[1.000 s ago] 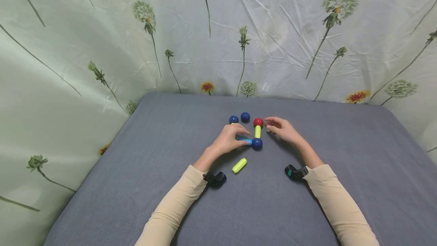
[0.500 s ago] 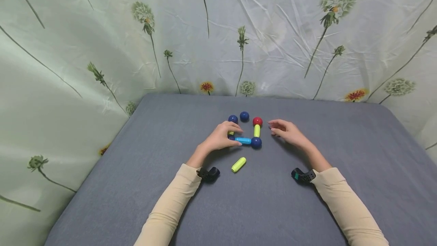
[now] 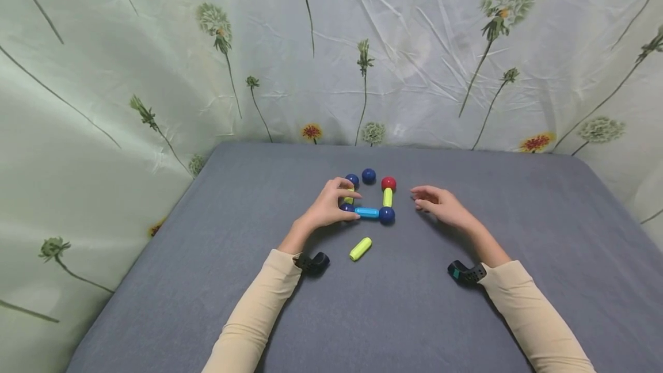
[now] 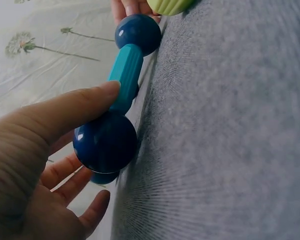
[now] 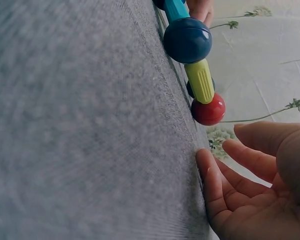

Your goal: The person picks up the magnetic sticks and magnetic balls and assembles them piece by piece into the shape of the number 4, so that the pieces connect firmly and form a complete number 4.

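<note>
Here, from the head camera, we look down on a gray cloth-covered table (image 3: 393,309) where a person's two hands work at a toy of balls and sticks. Taking the middle of the toy as our clock's centre, we find a blue stick (image 3: 366,212) at six, running between a near-left ball (image 3: 347,208) at eight and a near-right ball (image 3: 387,215) at about four, both dark blue. A right-hand yellow stick (image 3: 388,197) at three leads to a red ball (image 3: 388,183) at two; a left-hand yellow stick (image 3: 349,200) at nine leads to a far-left ball (image 3: 352,179), also blue, near eleven. We judge these three sides joined. The side at twelve has no stick: only a loose blue ball (image 3: 369,175) lies there, and a loose yellow stick (image 3: 360,248) lies farther out at six, so two pieces seem left to fit. The left hand (image 3: 327,205) curves around the eight o'clock corner, thumb and fingers spread; we cannot tell whether the thumb touches the blue stick. The right hand (image 3: 440,206), at three, is relaxed, holding nothing, apart from the toy.
</note>
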A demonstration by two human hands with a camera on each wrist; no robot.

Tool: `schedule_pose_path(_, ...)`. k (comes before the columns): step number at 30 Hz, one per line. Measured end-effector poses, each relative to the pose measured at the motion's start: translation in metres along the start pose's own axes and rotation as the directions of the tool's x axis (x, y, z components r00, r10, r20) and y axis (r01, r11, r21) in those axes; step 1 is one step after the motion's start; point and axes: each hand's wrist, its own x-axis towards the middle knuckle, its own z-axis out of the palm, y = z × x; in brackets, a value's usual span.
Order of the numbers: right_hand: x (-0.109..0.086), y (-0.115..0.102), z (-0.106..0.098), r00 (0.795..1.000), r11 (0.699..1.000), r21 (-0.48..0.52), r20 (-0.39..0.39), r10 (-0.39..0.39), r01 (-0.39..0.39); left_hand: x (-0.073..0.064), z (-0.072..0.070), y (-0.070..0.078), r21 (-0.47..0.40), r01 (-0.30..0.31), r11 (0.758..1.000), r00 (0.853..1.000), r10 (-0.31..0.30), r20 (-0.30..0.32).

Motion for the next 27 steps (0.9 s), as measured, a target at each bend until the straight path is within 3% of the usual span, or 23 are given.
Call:
schedule_pose_path(18,-0.013,-0.010,0.000,1.000,0.998,-0.064,0.019,0.005,-0.004,0.000,0.001,-0.004,-0.099,0.099,0.990,0.995,-0.101,-0.014)
schedule_pose_path(27,-0.018,-0.027,0.009,0.998,0.992,-0.118,0.049,-0.047,0.052,-0.001,-0.001,-0.003,-0.153,0.139,0.978,0.990,-0.141,-0.003)
